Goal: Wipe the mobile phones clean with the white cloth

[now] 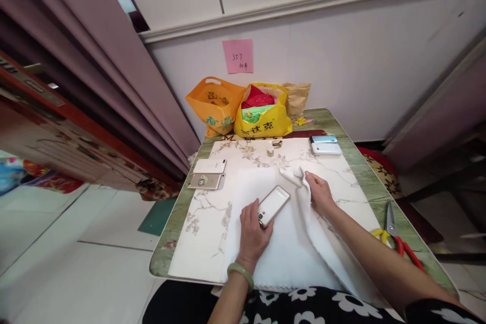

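My left hand (252, 228) grips the near end of a white and gold phone (274, 204) that lies back up on a white cloth (281, 248). A green bangle sits on that wrist. My right hand (319, 193) pinches a bunched fold of the same white cloth (298, 176) just right of the phone. The cloth is spread over a marble-patterned mat (201, 228) on the small green table (370, 182).
Two phones (208, 173) lie at the mat's left edge, two more (325, 145) at the far right. A small bottle (270, 149) stands at the back. Orange (215, 105) and yellow (262, 111) bags stand against the wall. Red and yellow scissors (395, 235) lie at the right edge.
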Demonstrator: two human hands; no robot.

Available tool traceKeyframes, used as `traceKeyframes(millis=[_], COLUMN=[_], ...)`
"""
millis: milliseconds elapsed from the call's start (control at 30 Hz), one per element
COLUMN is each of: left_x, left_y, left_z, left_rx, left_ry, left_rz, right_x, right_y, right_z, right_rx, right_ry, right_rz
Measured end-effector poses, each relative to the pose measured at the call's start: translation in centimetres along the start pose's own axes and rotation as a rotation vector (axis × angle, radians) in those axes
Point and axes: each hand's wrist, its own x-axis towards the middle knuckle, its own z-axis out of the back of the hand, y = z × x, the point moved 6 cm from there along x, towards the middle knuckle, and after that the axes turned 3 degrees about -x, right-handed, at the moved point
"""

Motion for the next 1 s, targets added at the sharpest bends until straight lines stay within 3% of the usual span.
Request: traceKeyframes(millis=[200, 333, 433, 533, 600, 667, 767, 833, 900, 1000], left_x=[0.3, 0.5, 0.7, 0.8, 0.7, 0.6, 0.5, 0.4, 0.3, 0.3], left_y=[1.6, 1.5, 1.1, 0.9, 1.0, 1.2, 1.4, 1.5, 1.6, 1.7], left_z=[-0.6, -0.1, 0.3, 0.5, 0.5, 0.5, 0.6, 0.6, 0.6, 0.5], left_rx=[-0.063, 0.005, 0.015, -0.002, -0.013, -0.025, -0.047, -0.059, -0.071, -0.089], left_ry=[0.039, 0.025, 0.032, 0.045, 0.051, 0.052, 0.036, 0.021, 0.005, -0.003], left_rz=[0.151, 0.212, 0.233, 0.213, 0.204, 0.207, 0.216, 0.213, 0.198, 0.189], right_x=[0.2, -0.5, -2.0, -3.6, -3.9, -3.6, -4.5, -6.5, -9.0, -11.3], right_y=[1.3, 3.5, 4.2, 3.2, 2.4, 2.3, 3.0, 3.1, 2.8, 2.0], right_z=[-0.1, -1.4, -4.0, -6.6, -6.8, -6.2, -6.2, -7.3, -8.8, -10.1], right_rx=[-0.06, -0.112, -0.124, -0.099, -0.119, -0.264, -0.592, -0.73, -0.784, -0.85], right_ry=[-0.12, -0.084, 0.153, 0.468, 0.485, 0.393, 0.331, 0.425, 0.6, 0.793], right_rz=[0.061, 0.173, 0.226, 0.147, 0.126, 0.233, 0.562, 0.777, 0.939, 1.045])
